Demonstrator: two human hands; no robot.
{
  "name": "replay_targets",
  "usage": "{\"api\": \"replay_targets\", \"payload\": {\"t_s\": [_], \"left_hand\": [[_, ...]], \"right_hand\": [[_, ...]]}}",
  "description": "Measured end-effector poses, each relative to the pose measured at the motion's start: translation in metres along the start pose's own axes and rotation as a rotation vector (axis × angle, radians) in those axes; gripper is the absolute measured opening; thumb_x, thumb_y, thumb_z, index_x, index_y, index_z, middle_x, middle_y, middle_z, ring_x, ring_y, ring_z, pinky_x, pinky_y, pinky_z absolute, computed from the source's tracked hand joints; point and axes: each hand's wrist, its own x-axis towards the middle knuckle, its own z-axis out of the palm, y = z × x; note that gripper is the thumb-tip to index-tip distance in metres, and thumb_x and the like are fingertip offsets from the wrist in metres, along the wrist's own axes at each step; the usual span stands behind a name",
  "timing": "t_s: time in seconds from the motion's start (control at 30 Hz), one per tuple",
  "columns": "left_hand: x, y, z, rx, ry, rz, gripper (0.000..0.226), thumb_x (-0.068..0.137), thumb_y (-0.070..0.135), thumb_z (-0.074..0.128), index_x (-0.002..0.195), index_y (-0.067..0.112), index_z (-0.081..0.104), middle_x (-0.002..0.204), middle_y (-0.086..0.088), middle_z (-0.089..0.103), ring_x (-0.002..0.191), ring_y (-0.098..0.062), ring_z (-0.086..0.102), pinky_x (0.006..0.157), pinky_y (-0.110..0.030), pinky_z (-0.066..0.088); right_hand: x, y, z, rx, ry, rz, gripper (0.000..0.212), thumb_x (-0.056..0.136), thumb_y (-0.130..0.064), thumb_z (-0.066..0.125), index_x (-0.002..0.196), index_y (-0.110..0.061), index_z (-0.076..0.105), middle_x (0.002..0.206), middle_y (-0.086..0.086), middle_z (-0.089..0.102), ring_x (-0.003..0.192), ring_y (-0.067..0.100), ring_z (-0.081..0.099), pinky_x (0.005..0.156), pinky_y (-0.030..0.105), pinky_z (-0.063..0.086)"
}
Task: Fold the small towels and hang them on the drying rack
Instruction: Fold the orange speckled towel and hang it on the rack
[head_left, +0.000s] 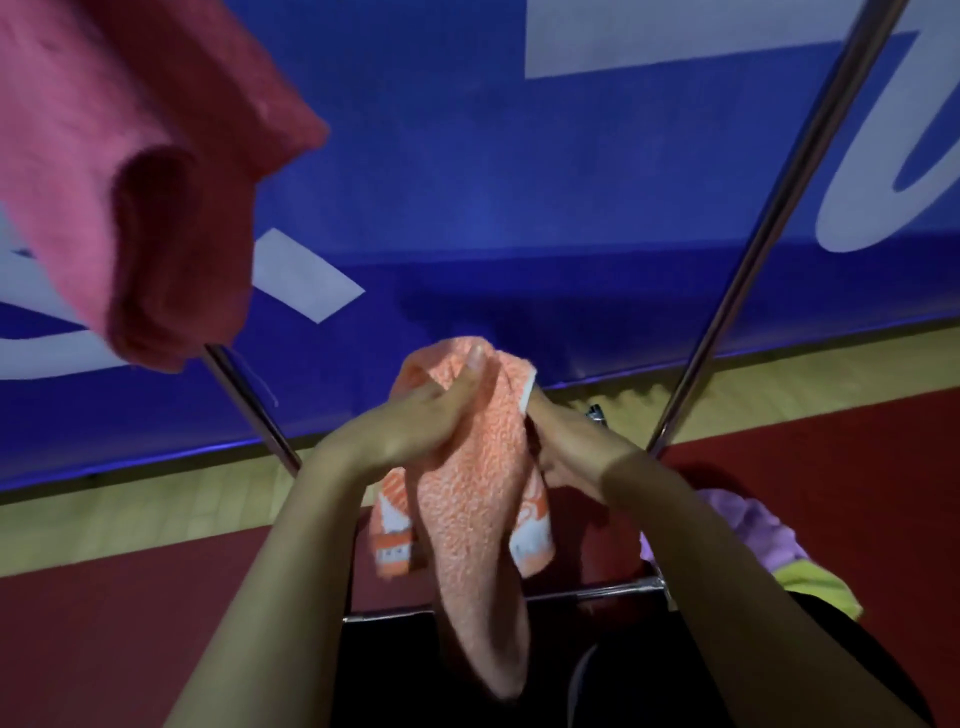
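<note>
Step in hand: folding the orange towel, held in the air between the rack's bars.

The left hand (410, 421) pinches the orange towel (467, 499) at its top edge; the right hand (566, 447) grips its right side, its fingers mostly hidden behind the cloth. Next move, by judgement: bring the edges together, then drape the towel over a rack bar (769, 234). Count: one pink towel (140, 171) hung at upper left, one orange in hand, and a purple and yellow-green cloth pile (753, 540) near the rack's lower right corner, number unclear.

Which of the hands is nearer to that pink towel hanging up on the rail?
Left. The left hand grips the orange towel below and right of the pink towel; the right hand grips its far side, farther right.
</note>
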Motion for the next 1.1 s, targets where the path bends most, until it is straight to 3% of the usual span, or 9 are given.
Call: {"api": "replay_targets", "payload": {"t_s": [0.17, 0.33, 0.43, 0.53, 0.6, 0.7, 0.9, 1.0, 1.1], "left_hand": [[-0.010, 0.008, -0.007, 0.020, -0.061, -0.088, 0.089, 0.092, 0.082, 0.018, 0.150, 0.022, 0.049, 0.146, 0.005, 0.049, 0.132, -0.030, 0.058, 0.090, -0.045, 0.060], [-0.002, -0.001, -0.019, -0.080, 0.008, 0.046, 0.035, 0.107, 0.047, 0.047, 0.122, 0.017, 0.058, 0.097, -0.018, 0.077, 0.081, -0.026, 0.077, 0.069, -0.046, 0.066], [0.006, 0.006, -0.018, -0.195, 0.307, 0.129, 0.025, 0.108, 0.033, 0.053, 0.105, 0.011, 0.064, 0.085, -0.018, 0.075, 0.062, -0.025, 0.072, 0.061, -0.039, 0.063], [0.016, 0.003, -0.020, -0.334, 0.517, 0.167, 0.037, 0.097, 0.049, 0.063, 0.113, 0.015, 0.063, 0.100, -0.012, 0.075, 0.080, -0.028, 0.077, 0.076, -0.045, 0.066], [0.020, -0.001, -0.023, -0.419, 0.528, 0.188, 0.046, 0.087, 0.057, 0.066, 0.115, 0.020, 0.062, 0.105, -0.006, 0.076, 0.095, -0.026, 0.077, 0.089, -0.051, 0.062], [0.025, -0.006, -0.023, -0.580, 0.332, 0.188, 0.045, 0.098, 0.040, 0.070, 0.133, 0.022, 0.048, 0.106, -0.007, 0.079, 0.098, -0.026, 0.078, 0.096, -0.048, 0.060], [0.003, -0.020, -0.028, 0.081, -0.114, -0.232, 0.072, 0.096, 0.078, 0.030, 0.117, 0.023, 0.072, 0.106, 0.001, 0.078, 0.093, -0.013, 0.073, 0.074, -0.029, 0.061], [0.001, -0.020, -0.019, -0.110, -0.405, -0.182, 0.104, 0.084, 0.089, 0.012, 0.118, 0.013, 0.076, 0.117, -0.013, 0.076, 0.105, -0.026, 0.069, 0.093, -0.044, 0.057], [0.002, -0.010, -0.015, -0.465, -0.409, 0.012, 0.090, 0.088, 0.081, 0.016, 0.118, 0.021, 0.074, 0.119, -0.011, 0.075, 0.111, -0.027, 0.070, 0.099, -0.045, 0.055]], "right_hand": [[-0.006, -0.021, -0.009, 0.194, 0.236, -0.178, 0.080, 0.084, -0.087, 0.030, 0.099, -0.023, 0.076, 0.105, 0.004, 0.076, 0.106, 0.020, 0.070, 0.096, 0.039, 0.054], [-0.023, -0.041, -0.019, 0.611, -0.113, -0.228, 0.101, 0.082, -0.085, 0.025, 0.111, 0.003, 0.066, 0.120, 0.027, 0.070, 0.110, 0.035, 0.070, 0.094, 0.043, 0.058], [-0.034, -0.034, -0.019, 0.384, -0.334, -0.153, 0.076, 0.086, -0.067, 0.050, 0.130, -0.007, 0.062, 0.122, 0.014, 0.073, 0.115, 0.024, 0.070, 0.098, 0.034, 0.057], [-0.054, -0.033, -0.020, 0.041, -0.445, -0.111, 0.024, 0.093, -0.019, 0.066, 0.116, -0.012, 0.064, 0.095, 0.002, 0.077, 0.081, 0.013, 0.073, 0.071, 0.022, 0.059], [-0.059, -0.032, -0.023, 0.016, -0.429, -0.120, 0.028, 0.083, 0.001, 0.073, 0.108, -0.010, 0.067, 0.092, 0.004, 0.075, 0.080, 0.015, 0.071, 0.071, 0.024, 0.058], [-0.055, -0.032, -0.029, 0.311, -0.321, -0.177, 0.030, 0.059, 0.007, 0.076, 0.085, -0.007, 0.080, 0.082, 0.010, 0.076, 0.072, 0.020, 0.074, 0.070, 0.028, 0.061], [-0.050, -0.042, -0.038, 0.881, -0.305, -0.278, 0.065, 0.030, -0.014, 0.095, 0.092, 0.000, 0.081, 0.097, 0.018, 0.074, 0.090, 0.031, 0.074, 0.086, 0.046, 0.061], [-0.053, -0.047, -0.035, 0.935, -0.293, -0.313, 0.068, 0.030, -0.016, 0.097, 0.093, 0.002, 0.080, 0.095, 0.019, 0.075, 0.088, 0.032, 0.075, 0.080, 0.045, 0.062], [-0.053, -0.049, -0.029, 0.924, -0.316, -0.268, 0.068, 0.031, -0.016, 0.099, 0.094, 0.001, 0.080, 0.097, 0.019, 0.075, 0.089, 0.032, 0.075, 0.083, 0.045, 0.062]]}}
